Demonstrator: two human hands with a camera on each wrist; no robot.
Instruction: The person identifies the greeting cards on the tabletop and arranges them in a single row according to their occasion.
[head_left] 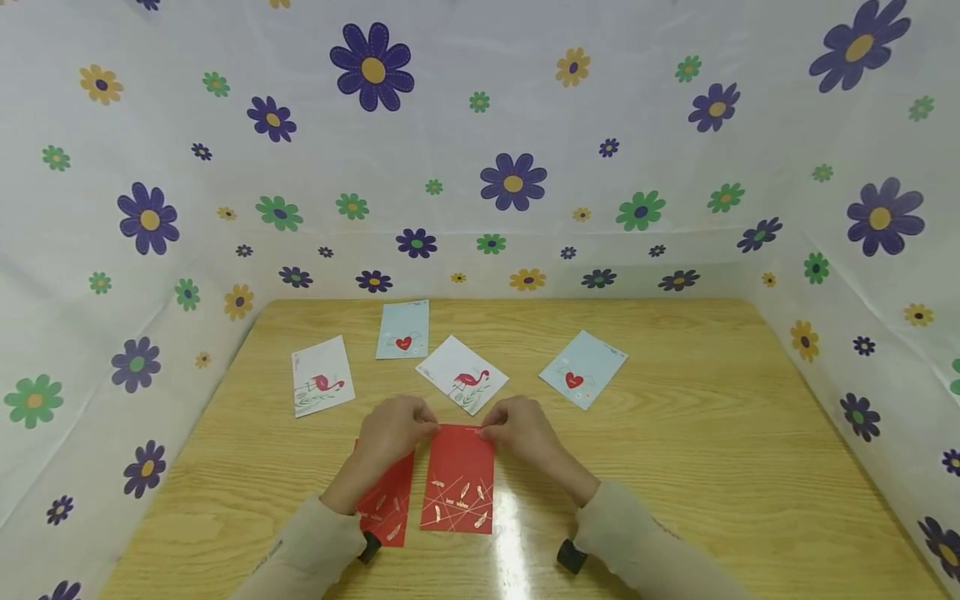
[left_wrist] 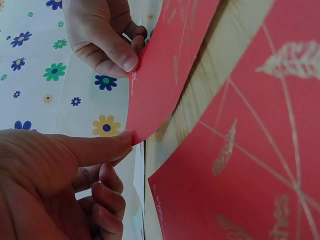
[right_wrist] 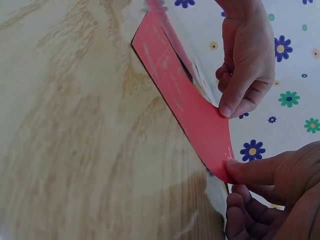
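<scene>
A red greeting card (head_left: 459, 475) with gold feathers and lines is pinched at its two far corners. My left hand (head_left: 397, 429) grips the left corner between thumb and finger, and my right hand (head_left: 525, 433) grips the right one. Both wrist views show that held edge of the red card (right_wrist: 200, 120) lifted and bent up from the table. Beneath my left wrist lies a second red card (head_left: 390, 508) of the same design, partly hidden by the hand and forearm. In the left wrist view this second card (left_wrist: 250, 165) fills the right side.
Beyond the hands lie two white flamingo cards, one at left (head_left: 322, 375) and one in the middle (head_left: 462, 375). Two pale blue heart cards lie at the back (head_left: 402, 329) and to the right (head_left: 583, 369). A flowered cloth (head_left: 450, 125) walls the wooden table (head_left: 712, 483).
</scene>
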